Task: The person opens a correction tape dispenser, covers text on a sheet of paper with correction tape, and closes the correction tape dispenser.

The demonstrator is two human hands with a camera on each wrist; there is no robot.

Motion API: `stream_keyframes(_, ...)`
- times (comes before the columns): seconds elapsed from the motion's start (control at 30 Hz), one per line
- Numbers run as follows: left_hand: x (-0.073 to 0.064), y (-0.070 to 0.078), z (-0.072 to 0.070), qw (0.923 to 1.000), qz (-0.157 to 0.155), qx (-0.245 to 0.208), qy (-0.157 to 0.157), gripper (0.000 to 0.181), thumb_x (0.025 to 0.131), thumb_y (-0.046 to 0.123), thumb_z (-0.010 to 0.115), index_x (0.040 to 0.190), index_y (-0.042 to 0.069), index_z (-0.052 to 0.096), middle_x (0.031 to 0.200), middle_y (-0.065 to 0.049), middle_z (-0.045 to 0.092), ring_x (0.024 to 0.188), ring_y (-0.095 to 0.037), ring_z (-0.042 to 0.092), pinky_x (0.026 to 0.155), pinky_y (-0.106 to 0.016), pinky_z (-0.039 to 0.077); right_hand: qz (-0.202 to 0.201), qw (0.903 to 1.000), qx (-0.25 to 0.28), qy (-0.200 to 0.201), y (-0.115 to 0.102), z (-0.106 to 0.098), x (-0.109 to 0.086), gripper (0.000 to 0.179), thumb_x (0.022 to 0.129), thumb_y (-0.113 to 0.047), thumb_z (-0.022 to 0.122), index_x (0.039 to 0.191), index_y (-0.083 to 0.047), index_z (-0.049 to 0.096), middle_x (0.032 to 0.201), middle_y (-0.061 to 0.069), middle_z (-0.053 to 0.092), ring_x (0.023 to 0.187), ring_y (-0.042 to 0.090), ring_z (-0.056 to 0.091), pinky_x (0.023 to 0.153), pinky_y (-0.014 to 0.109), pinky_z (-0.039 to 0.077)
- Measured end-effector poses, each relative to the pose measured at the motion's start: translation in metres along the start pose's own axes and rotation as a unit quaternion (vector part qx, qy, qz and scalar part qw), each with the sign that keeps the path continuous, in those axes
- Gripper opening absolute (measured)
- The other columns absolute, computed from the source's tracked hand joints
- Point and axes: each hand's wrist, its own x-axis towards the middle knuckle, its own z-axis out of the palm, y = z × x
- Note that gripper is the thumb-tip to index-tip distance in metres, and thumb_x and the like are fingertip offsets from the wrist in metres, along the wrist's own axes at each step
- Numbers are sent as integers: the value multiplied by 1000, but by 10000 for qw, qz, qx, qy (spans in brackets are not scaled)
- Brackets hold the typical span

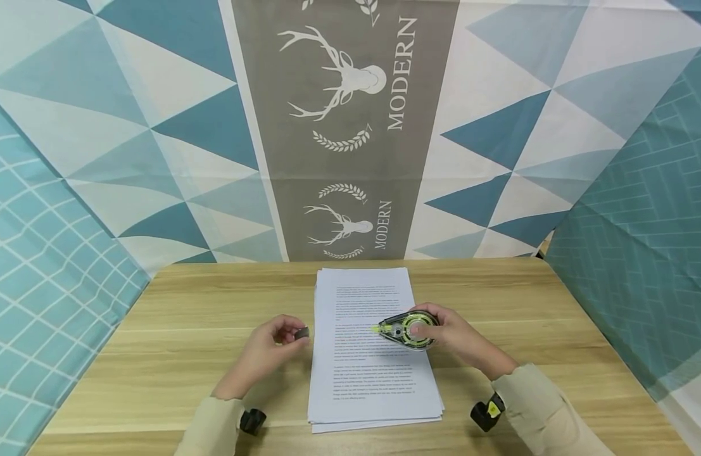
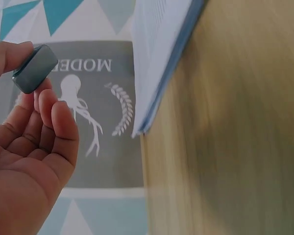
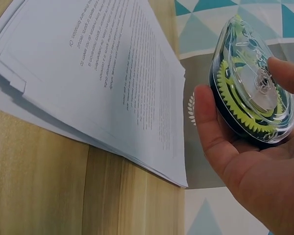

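My right hand (image 1: 457, 337) grips a correction tape (image 1: 406, 330) over the right side of a stack of printed paper (image 1: 368, 361). Its yellow-green tip points left across the text, and the clear case shows a toothed green wheel (image 3: 235, 107) in the right wrist view. Left of the stack, my left hand (image 1: 268, 347) pinches a small dark grey cap (image 2: 36, 70) between thumb and index finger. The other left fingers are loosely curled toward the palm.
The stack lies on a wood-grain table (image 1: 213, 316), its sheets slightly uneven at the lower edge. A patterned cloth (image 1: 350, 158) hangs behind the table's far edge, with blue-green cloths at both sides. Each wrist carries a small black camera (image 1: 252, 420).
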Motion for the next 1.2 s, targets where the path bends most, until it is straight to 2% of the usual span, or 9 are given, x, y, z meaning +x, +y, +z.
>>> stream_keyframes(0.13, -4, -8, -11, 9997, -191, 151, 11, 27, 80, 22, 73, 100, 7, 63, 90, -3, 63, 77, -10, 54, 70, -19, 47, 36, 10000, 34, 8, 1, -2, -2, 51, 87, -28, 64, 126, 0, 48, 118, 15, 59, 99, 20, 57, 81, 30, 47)
stream_keyframes(0.37, -10, -24, -33, 9984, -282, 470, 154, 25, 82, 21, 71, 100, 5, 63, 89, -4, 63, 75, -6, 54, 67, -19, 48, 62, 9999, 112, -42, 2, -5, -3, 50, 88, -27, 64, 126, 0, 48, 116, 15, 59, 97, 19, 58, 79, 30, 48)
stream_keyframes(0.6, -17, -36, -53, 9930, -868, 788, 140, 33, 85, 30, 68, 104, 4, 62, 94, -5, 63, 79, -10, 54, 67, -20, 46, 68, 9999, 106, -34, 3, -6, -5, 46, 89, -24, 62, 125, 1, 49, 115, 14, 60, 97, 19, 57, 80, 31, 47)
stream_keyframes(0.93, -21, -58, -69, 9837, -1389, 1135, -107, 36, 86, 31, 66, 105, 0, 62, 96, -7, 65, 82, -12, 56, 68, -24, 46, 154, 9998, 115, 3, 4, -7, -7, 48, 88, -26, 62, 126, 1, 48, 112, 12, 60, 94, 18, 56, 78, 32, 46)
stream_keyframes(1.2, -22, -70, -74, 9761, -1795, 1200, -241, 42, 86, 36, 65, 106, -1, 62, 95, -8, 65, 81, -14, 57, 65, -26, 47, 177, 9998, 125, 15, 6, -8, -7, 48, 89, -26, 61, 125, 1, 48, 112, 13, 59, 92, 18, 54, 75, 31, 46)
